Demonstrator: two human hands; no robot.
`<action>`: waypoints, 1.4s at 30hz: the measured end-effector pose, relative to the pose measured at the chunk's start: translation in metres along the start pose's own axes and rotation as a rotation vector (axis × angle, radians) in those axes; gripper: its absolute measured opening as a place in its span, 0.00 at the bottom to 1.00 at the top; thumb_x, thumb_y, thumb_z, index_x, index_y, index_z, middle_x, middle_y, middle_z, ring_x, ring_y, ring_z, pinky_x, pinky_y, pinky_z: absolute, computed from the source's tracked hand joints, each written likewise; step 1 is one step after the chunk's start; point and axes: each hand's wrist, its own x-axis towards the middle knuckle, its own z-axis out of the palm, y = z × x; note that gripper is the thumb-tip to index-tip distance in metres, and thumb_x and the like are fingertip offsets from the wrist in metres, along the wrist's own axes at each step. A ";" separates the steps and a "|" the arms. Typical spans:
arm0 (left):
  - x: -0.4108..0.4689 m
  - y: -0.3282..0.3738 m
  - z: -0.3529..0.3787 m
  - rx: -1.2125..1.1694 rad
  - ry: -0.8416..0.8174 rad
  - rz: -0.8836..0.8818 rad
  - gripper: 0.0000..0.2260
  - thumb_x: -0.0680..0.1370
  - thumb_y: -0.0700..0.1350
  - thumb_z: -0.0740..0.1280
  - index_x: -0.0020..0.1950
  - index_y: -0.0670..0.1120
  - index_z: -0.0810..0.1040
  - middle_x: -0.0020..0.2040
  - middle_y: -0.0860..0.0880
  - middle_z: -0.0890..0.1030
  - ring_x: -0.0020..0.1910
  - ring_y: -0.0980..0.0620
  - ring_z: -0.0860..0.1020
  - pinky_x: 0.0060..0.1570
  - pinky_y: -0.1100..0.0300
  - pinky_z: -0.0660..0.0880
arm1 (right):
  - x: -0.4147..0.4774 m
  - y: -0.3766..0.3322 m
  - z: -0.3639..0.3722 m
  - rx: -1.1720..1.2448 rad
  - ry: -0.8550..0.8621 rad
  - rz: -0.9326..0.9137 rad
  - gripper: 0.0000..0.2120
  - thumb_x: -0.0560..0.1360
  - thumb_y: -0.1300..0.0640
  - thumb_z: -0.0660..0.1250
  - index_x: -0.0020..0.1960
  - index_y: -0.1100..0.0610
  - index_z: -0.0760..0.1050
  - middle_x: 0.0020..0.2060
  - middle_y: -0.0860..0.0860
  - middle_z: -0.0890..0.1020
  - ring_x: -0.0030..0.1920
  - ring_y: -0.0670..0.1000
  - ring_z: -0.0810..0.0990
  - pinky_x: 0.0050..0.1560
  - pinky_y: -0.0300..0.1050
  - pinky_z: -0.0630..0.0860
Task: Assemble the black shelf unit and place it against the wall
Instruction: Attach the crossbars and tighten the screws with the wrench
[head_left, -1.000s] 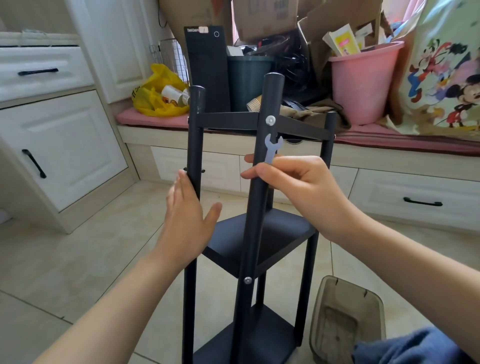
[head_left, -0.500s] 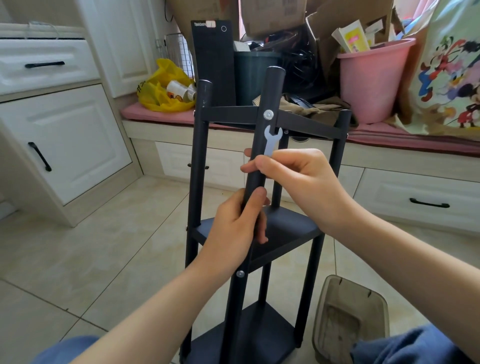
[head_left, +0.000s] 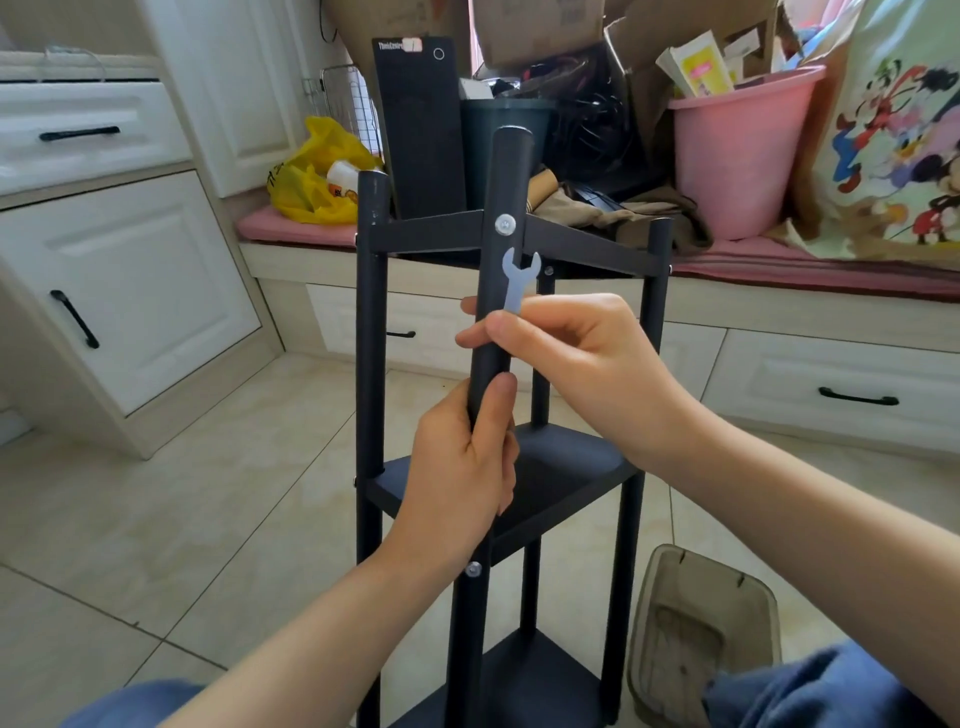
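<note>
**Black shelf unit upright on the floor, both hands on the near post**

Black shelf unit (head_left: 566, 467) stands upright on the tiled floor (head_left: 182, 519), in front of the window bench, not against any wall we can see. Four round posts, three shelf boards visible: top, middle, bottom.

We have our left hand (head_left: 462, 473) wrapped around the near post (head_left: 498, 312), fingers closed on it just above the middle board. Thumb points up along the post.

Our right hand (head_left: 566, 353) sits higher on the same post. Its fingers pinch a small flat silver wrench (head_left: 518, 278), open end up, while the fingertips also reach round the post. The wrench head is just below the silver bolt (head_left: 504, 224) at the top board joint, not on it.

A second silver bolt (head_left: 473, 569) shows lower on the near post, below the left wrist, at the middle board level.

Around the unit:
- brownish translucent plastic tray (head_left: 701, 639) on the floor, just right of the unit's base
- pink bucket (head_left: 737, 156) on the bench cushion behind, to the right
- yellow bag (head_left: 311, 176) on the bench's left end
- white cabinets (head_left: 130, 280) with black handles along the left side
</note>
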 end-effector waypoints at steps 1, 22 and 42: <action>0.000 0.001 0.000 -0.012 -0.006 -0.007 0.21 0.76 0.59 0.59 0.41 0.41 0.69 0.30 0.43 0.67 0.23 0.52 0.64 0.22 0.59 0.62 | 0.000 -0.001 -0.001 -0.001 0.009 0.001 0.09 0.80 0.61 0.66 0.49 0.59 0.85 0.47 0.49 0.87 0.56 0.44 0.82 0.57 0.37 0.77; 0.019 0.001 -0.023 0.016 -0.073 -0.079 0.24 0.75 0.62 0.58 0.42 0.40 0.71 0.26 0.47 0.67 0.22 0.51 0.65 0.22 0.60 0.66 | 0.008 0.031 0.001 -0.130 0.171 0.351 0.15 0.82 0.60 0.55 0.41 0.60 0.76 0.45 0.58 0.81 0.48 0.58 0.80 0.52 0.61 0.77; 0.023 0.000 -0.038 -0.032 -0.165 -0.131 0.23 0.74 0.63 0.59 0.40 0.42 0.71 0.27 0.48 0.67 0.22 0.52 0.64 0.23 0.61 0.67 | 0.039 0.026 0.023 -0.102 0.279 0.179 0.26 0.80 0.59 0.62 0.24 0.45 0.73 0.24 0.47 0.68 0.30 0.46 0.67 0.39 0.54 0.75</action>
